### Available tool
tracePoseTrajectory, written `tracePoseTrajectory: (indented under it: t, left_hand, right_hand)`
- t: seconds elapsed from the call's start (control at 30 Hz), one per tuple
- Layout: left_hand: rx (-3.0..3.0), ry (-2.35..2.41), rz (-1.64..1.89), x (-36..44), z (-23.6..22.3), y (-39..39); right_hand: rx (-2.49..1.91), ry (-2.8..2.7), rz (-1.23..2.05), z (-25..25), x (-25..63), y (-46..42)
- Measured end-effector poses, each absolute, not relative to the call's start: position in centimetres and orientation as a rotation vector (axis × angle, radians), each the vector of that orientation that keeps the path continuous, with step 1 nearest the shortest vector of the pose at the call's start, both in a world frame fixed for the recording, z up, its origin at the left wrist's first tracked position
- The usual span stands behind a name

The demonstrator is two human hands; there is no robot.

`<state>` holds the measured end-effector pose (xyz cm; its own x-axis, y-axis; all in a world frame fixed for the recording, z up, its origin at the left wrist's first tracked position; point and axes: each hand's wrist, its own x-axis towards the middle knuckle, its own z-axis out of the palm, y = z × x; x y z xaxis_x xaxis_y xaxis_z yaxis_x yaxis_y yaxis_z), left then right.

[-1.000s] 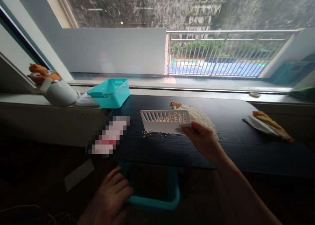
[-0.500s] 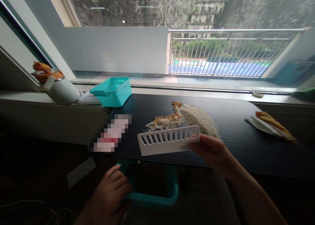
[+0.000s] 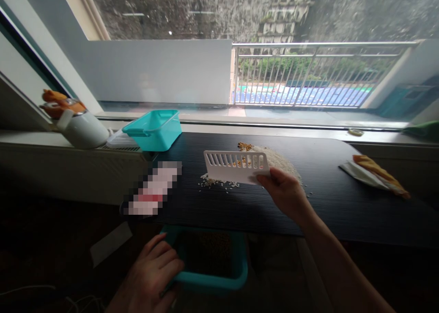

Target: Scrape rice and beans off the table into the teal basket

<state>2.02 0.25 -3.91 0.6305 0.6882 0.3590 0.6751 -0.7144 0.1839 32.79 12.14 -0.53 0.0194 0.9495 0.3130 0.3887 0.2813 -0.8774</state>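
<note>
My right hand (image 3: 286,192) grips the right end of a white slotted plastic divider (image 3: 233,169), held above the dark table. Behind it lies a spread of white rice (image 3: 284,164); some yellow kernels (image 3: 244,146) sit at its far left edge, and more show through the slots. Loose grains are scattered just below the divider. My left hand (image 3: 156,267) is wrapped over the left rim of a teal bin (image 3: 212,280) below the table's front edge. Brownish grains lie in the bin, in deep shade.
An open turquoise basket (image 3: 154,132) stands at the table's back left corner, near a grey mug (image 3: 85,129) with an orange figure. A blurred-out pink item (image 3: 154,187) lies at left. An orange and white packet (image 3: 373,176) rests at right. Behind runs a window sill.
My right hand has moved the divider away from me, up over the kernels and rice. The left hand stays on the bin's rim. The view has shifted slightly.
</note>
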Motion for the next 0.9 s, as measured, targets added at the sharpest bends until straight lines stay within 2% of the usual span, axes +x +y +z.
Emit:
tracePoseTrajectory:
  t: [0.63, 0.9]
  left_hand:
    - [2.652, 1.266, 0.592, 1.8, -5.1, 0.0]
    - [2.654, 1.266, 0.609, 1.6, -5.2, 0.1]
  right_hand:
    - [-1.222, -1.551, 0.827, -0.4, 32.8, 10.8]
    - [-1.098, -1.609, 1.106, -1.5, 31.8, 8.4]
